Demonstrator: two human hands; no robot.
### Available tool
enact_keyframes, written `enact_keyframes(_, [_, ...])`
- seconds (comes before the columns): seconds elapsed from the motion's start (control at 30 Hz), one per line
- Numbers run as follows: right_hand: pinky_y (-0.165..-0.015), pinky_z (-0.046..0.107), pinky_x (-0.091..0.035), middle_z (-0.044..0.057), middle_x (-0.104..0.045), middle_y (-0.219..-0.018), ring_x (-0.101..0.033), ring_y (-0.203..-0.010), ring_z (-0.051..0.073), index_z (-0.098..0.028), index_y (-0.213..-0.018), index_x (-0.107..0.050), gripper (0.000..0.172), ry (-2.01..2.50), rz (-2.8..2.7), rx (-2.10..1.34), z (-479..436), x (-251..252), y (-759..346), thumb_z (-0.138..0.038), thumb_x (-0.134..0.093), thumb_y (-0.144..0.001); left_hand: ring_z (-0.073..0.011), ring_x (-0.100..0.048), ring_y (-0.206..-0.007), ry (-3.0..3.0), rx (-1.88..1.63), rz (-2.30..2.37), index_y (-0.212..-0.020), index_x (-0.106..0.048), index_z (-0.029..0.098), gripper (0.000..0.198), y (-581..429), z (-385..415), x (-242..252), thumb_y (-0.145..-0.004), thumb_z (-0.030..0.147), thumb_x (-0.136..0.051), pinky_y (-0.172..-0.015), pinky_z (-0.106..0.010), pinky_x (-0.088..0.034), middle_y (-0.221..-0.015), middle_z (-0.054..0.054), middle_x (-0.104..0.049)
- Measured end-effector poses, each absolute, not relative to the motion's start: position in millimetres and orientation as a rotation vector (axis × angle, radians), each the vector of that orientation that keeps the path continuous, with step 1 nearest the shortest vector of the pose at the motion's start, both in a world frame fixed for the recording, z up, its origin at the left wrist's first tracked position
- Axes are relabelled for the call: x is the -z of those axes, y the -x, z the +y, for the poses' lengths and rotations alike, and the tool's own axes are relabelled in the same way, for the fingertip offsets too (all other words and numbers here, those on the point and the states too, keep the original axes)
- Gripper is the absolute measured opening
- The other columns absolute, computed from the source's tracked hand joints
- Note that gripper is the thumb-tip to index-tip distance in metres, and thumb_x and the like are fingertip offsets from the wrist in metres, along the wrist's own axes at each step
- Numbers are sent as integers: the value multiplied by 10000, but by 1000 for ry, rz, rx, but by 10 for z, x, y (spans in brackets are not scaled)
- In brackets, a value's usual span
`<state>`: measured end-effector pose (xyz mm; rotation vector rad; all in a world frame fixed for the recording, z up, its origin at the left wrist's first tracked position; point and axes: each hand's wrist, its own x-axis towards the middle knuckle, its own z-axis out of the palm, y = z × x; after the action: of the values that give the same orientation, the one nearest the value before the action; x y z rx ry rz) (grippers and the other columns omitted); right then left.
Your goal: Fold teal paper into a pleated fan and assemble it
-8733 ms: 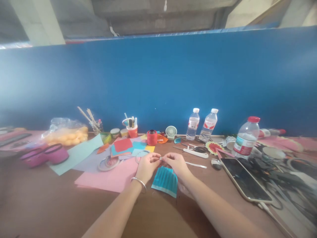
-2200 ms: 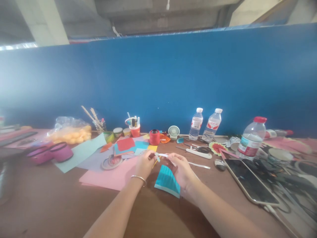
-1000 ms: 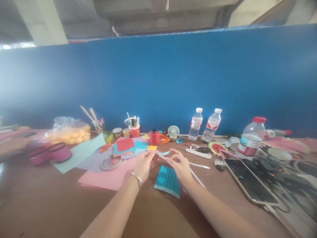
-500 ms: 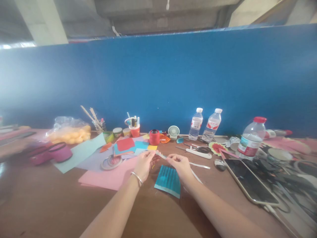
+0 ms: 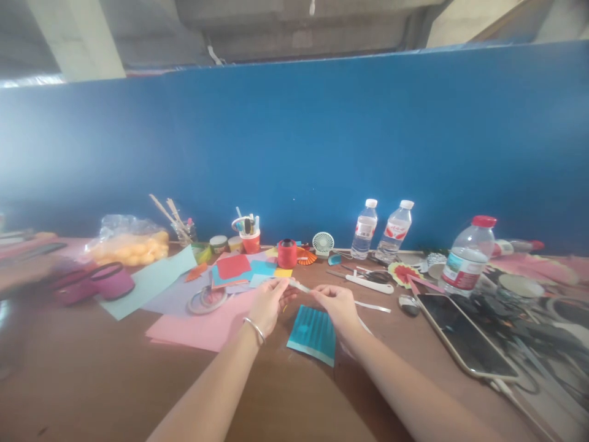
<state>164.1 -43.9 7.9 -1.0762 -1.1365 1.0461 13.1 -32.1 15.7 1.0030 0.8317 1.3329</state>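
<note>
A big pink paper sheet [image 5: 202,328] is spread on the brown wooden table [image 5: 92,380], and a clear tape roll [image 5: 208,299] is laid just behind it. A red thread spool [image 5: 287,253] is stood near a small white fan [image 5: 323,243]. Two small clear water bottles [image 5: 380,229] are placed side by side against the blue wall [image 5: 294,141]. A black phone [image 5: 462,337] is laid flat, with a red-capped bottle [image 5: 468,258] set behind it.

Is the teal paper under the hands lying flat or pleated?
Pleated: the teal paper shows parallel ridges across it, lying on the table below both hands.
</note>
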Motion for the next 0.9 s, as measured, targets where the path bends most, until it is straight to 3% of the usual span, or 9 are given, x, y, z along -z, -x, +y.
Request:
enact_keyframes(0.37, [-425, 224, -306, 34, -607, -626, -430, -456, 90, -148, -402, -467, 324, 1084, -1085, -1168, -387, -71, -1688, -371, -689, -481, -164, -616, -741, -961, -1307, 864, -807, -579, 123, 192, -137, -327, -157, -700, 281, -571, -628, -234, -488, -786, -80, -649])
enact_keyframes(0.7, [-440, 227, -297, 0, -592, -581, -425, -454, 89, -160, -415, -431, 322, 1111, -1128, -1158, -359, -43, -1700, -354, -667, -517, -149, -615, -700, -806, -1293, 839, -776, -577, 122, 164, -151, -336, -170, -692, 262, -577, -567, -204, -470, -730, -60, -636])
enact_keyframes(0.9, [-416, 220, -244, -35, -523, -469, -361, -402, 70, -171, -418, -408, 329, 1094, -1110, -1198, -357, -30, -1687, -353, -664, -516, -130, -603, -682, -834, -1321, 817, -770, -565, 130, 173, -176, -349, -154, -694, 285, -571, -554, -193, -451, -741, -44, -627])
